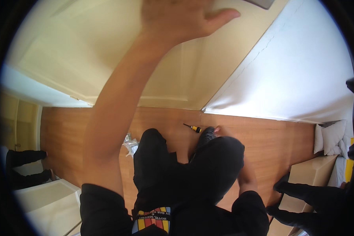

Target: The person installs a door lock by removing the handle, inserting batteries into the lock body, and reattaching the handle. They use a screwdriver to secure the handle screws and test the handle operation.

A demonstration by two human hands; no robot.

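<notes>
My left hand (181, 17) is raised against a cream panelled door (181, 74), its thumb stretched out to the right. The top of the frame cuts off its other fingers. A grey metal plate (260, 2) shows on the door, right of the thumb. My right hand (218, 131) is low, beside my dark shoe (207, 136); my bent knee hides most of it, so its grip does not show. On the wooden floor, just left of that shoe, lies a screwdriver (195, 128) with a yellow and black handle. A clear plastic packet (131, 146) rests left of my other knee.
A white wall (291, 67) with a crack adjoins the door on the right. One person's black-trousered legs (27, 158) show at far left, another's legs (310, 192) at right. Pale cushions (331, 135) lie near a cream box-like piece (308, 173); a white cabinet (51, 200) stands lower left.
</notes>
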